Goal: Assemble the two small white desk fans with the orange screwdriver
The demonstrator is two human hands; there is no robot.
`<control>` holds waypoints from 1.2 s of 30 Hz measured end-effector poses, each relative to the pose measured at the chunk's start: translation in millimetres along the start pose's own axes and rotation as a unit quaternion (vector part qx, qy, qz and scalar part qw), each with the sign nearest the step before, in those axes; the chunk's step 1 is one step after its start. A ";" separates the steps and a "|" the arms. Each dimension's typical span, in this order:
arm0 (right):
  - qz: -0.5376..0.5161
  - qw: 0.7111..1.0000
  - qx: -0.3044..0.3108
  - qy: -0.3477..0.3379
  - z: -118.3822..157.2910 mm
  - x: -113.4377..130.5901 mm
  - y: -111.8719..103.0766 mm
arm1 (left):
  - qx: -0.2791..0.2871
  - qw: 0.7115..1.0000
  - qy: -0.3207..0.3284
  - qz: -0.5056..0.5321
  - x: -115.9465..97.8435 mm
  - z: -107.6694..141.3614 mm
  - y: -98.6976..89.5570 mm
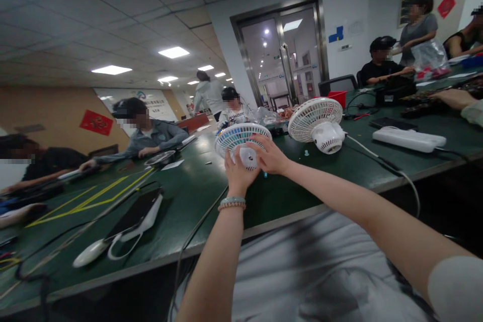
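Observation:
Both of my hands are on a white fan (241, 132) with a round slatted grille, close to the front edge of the green table. My left hand (241, 173), with bracelets at its wrist, grips the fan's motor housing from below and in front. The fingers of my right hand (273, 155) curl over the housing and the grille's right side. Light blue blades show faintly through the slats. To the right, a second white fan (316, 118) lies tilted, its motor housing towards me and a cable running from it. A small pale-blue piece (306, 153) lies near it.
A white power strip (409, 139) and a dark phone (393, 124) lie on the green table (196, 201) at right. To the left are a phone-like device (136, 214) on a white stand, cables and yellow tape lines. Several people sit around; a red bin (337, 97) stands behind.

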State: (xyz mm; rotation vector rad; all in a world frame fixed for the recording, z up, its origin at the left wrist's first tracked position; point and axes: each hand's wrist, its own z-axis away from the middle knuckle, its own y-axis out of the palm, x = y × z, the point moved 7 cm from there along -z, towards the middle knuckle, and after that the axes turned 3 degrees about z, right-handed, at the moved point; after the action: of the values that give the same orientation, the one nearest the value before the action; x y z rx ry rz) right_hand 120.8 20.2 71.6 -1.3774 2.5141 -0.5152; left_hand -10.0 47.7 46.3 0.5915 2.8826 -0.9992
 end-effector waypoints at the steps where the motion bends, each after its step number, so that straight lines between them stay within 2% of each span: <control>1: -0.017 1.000 0.010 0.015 4.1 -1.9 4.1 | 0.000 1.000 -0.006 0.004 1.9 -0.4 2.1; 4: -0.058 0.992 0.048 0.097 16.1 -14.5 19.1 | -0.001 0.999 -0.032 0.003 6.8 -1.6 7.9; 6: -0.068 0.982 0.097 0.149 24.6 -23.1 34.8 | -0.005 0.999 -0.045 -0.008 7.2 -1.9 9.0; 10: -0.075 0.957 0.222 0.169 39.3 -29.8 67.6 | -0.004 0.998 -0.054 -0.025 4.0 -2.3 5.1; 15: -0.061 0.934 0.294 0.194 48.6 -39.1 84.5 | 0.009 0.999 -0.045 -0.026 1.8 -2.7 0.3; 23: -0.019 0.919 0.363 0.155 53.2 -38.8 90.4 | 0.020 0.999 -0.029 -0.022 -0.1 0.1 -1.8; 30: 0.008 0.920 0.367 0.141 54.0 -38.0 82.8 | 0.024 0.999 -0.033 -0.015 -7.1 2.0 -5.3; 36: 0.006 0.921 0.362 0.143 53.1 -37.4 82.0 | 0.020 0.999 -0.033 -0.017 -4.8 3.1 -3.9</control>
State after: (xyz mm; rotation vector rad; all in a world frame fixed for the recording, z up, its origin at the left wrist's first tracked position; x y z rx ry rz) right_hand 97.1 82.2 -9.2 -1.0365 2.1371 -1.5433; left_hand -7.2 41.4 46.9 0.5019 2.8310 -1.0620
